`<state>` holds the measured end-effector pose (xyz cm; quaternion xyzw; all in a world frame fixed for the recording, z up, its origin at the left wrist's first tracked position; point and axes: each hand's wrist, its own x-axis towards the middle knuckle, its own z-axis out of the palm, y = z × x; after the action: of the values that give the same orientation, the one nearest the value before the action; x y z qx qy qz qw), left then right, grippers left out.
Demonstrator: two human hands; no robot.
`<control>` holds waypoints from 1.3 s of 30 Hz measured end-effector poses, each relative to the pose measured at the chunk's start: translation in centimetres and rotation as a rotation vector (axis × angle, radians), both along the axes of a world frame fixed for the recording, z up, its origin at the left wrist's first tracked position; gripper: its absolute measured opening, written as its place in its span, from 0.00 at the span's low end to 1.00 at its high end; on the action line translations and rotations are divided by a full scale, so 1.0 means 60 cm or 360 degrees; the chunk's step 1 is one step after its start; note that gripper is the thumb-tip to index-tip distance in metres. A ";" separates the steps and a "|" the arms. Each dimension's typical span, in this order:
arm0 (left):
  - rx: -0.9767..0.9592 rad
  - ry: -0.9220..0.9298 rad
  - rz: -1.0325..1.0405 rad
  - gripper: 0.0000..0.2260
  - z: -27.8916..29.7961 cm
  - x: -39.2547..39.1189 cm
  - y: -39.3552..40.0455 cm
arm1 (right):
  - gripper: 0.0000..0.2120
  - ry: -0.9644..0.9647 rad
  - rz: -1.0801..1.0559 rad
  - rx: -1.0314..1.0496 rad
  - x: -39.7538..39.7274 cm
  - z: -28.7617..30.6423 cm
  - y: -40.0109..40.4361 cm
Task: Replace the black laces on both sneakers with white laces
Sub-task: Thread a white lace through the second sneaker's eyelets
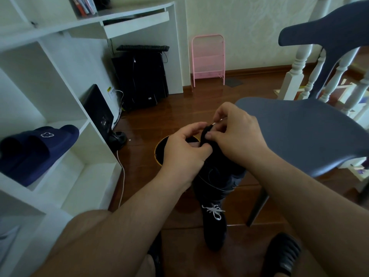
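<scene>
Both hands' fingers pinch the held sneaker, apparently threading white lace.

Head camera looks down, close over hands.

Two sneakers, two hands, and a room's worth of odds and ends counted.

Two black sneakers show: one held up between the hands, one standing on the floor with a single white lace bow. Two hands work together, the left hand and the right hand, and one white lace tip peeks between the fingers. One grey chair stands alongside. One pair of navy slippers, so two, sits on the white shelf. One pink rack, one computer tower, one keyboard, one round bin, a few books I cannot count.
</scene>
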<state>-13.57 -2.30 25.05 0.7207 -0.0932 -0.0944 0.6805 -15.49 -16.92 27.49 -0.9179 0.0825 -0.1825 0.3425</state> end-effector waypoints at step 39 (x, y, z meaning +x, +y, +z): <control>-0.1325 0.0501 0.0587 0.04 0.072 0.094 0.095 | 0.18 -0.0222 -0.0293 -0.0058 0.000 -0.036 -0.076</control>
<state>-7.92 3.40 29.40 0.3684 0.1104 -0.0347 0.9224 -15.46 -21.49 25.35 -0.8976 0.1391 -0.2780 0.3124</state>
